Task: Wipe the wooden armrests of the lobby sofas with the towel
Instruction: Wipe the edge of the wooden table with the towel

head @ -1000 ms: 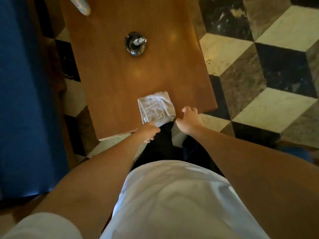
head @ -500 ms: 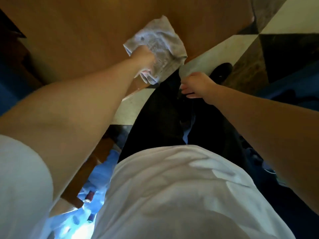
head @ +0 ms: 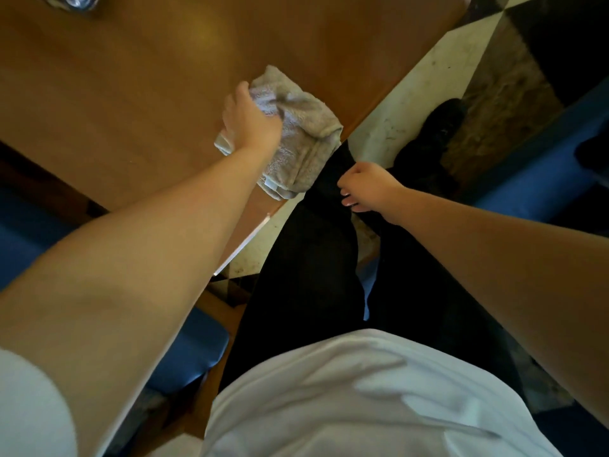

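A crumpled grey towel [head: 303, 140] lies on the near corner of a brown wooden table [head: 148, 87]. My left hand [head: 250, 123] rests on top of the towel and grips it, fingers closed into the cloth. My right hand [head: 365, 188] hangs beside the table's corner, above my black trousers, fingers loosely curled with nothing in them. Blue sofa cushions show at the lower left [head: 188, 351] and at the right [head: 540, 166]. No wooden armrest is clearly visible.
A glass ashtray [head: 74, 3] sits at the table's far left edge. The floor is a black, white and brown marble pattern [head: 412, 103]. My black shoe [head: 438, 127] stands on it by the table. My white shirt fills the bottom.
My left hand has closed over the towel and slid further onto it. My right hand left the table's edge and dropped beside my leg. The view tilted down and closer.
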The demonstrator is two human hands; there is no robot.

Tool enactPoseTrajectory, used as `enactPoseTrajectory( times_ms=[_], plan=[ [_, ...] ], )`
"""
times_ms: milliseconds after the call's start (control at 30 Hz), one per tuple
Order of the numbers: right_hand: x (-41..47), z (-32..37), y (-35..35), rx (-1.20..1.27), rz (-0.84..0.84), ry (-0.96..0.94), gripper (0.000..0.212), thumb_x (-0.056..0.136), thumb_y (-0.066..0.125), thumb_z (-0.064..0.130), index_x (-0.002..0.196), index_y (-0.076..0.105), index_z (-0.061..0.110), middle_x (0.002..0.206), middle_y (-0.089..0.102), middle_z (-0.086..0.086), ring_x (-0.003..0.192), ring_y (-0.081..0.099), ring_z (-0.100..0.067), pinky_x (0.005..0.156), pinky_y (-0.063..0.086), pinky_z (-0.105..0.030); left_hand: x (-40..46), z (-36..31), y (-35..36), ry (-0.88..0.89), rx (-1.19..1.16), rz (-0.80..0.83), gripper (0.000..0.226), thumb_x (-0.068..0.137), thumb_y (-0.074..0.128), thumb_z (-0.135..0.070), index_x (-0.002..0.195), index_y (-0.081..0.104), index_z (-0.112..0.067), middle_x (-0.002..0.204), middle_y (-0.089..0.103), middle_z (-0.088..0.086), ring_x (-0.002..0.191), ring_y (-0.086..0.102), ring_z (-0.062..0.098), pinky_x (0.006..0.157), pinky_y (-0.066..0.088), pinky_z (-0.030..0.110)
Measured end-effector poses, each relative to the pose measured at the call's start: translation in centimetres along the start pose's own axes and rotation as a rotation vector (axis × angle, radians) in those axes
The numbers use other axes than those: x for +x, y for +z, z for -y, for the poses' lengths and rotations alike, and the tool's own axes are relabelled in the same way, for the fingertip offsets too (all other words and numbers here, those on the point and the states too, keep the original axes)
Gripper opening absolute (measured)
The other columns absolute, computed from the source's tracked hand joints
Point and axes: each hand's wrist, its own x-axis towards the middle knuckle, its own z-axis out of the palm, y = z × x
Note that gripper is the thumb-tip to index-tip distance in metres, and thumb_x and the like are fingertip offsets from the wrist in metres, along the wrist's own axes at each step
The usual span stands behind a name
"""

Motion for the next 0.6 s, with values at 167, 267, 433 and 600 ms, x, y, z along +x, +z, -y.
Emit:
enactPoseTrajectory(
  times_ms=[167, 267, 433, 600],
  plan=[
    [-2.4, -1.2, -1.2, 0.176, 0.128, 0.05, 0.029, 0.108, 0.037, 0.017, 0.084, 0.054, 0.02, 0.064, 0.049, 0.004, 0.061, 0.051, -0.011, 0.061, 0.046, -0.017, -0.1, 0.1, 0.0, 0.007, 0.257, 0.014, 0.046, 0.084, 0.068, -0.046, 0.115, 0.066, -0.012, 0.128, 0.064, 0.008, 0.128, 0.049, 0.031, 0.1, 0.04, 0.047],
    [-4.0, -2.2, -2.5, 0.21, 0.041, 0.033, 0.025, 0.11, 0.036, 0.022, 0.097, 0.058, 0.018, 0.083, 0.055, 0.003, 0.084, 0.058, -0.014, 0.088, 0.053, -0.027, -2.6, -0.6, -0.2, 0.05, 0.262, 0.043, 0.051, 0.084, 0.068, -0.053, 0.115, 0.065, -0.013, 0.128, 0.064, 0.008, 0.125, 0.055, 0.031, 0.102, 0.044, 0.046],
    [-7.8, -4.0, -6.0, 0.335, -0.046, 0.004, 0.025, 0.109, 0.038, 0.024, 0.104, 0.061, 0.015, 0.089, 0.058, 0.0, 0.073, 0.056, -0.01, 0.084, 0.055, -0.03, -8.4, -3.6, -1.3, 0.174, 0.07, 0.111, 0.03, 0.08, 0.069, -0.039, 0.102, 0.06, -0.021, 0.104, 0.071, 0.004, 0.096, 0.066, 0.031, 0.08, 0.056, 0.042],
    [-12.4, -5.7, -11.0, 0.496, -0.155, -0.07, 0.026, 0.108, 0.043, 0.022, 0.127, 0.059, 0.016, 0.102, 0.07, -0.007, 0.082, 0.067, -0.017, 0.099, 0.054, -0.042, -15.0, -11.4, -1.1, 0.293, -0.016, 0.135, 0.023, 0.082, 0.07, -0.03, 0.094, 0.05, -0.026, 0.09, 0.063, -0.003, 0.089, 0.065, 0.027, 0.068, 0.05, 0.037]
  ],
)
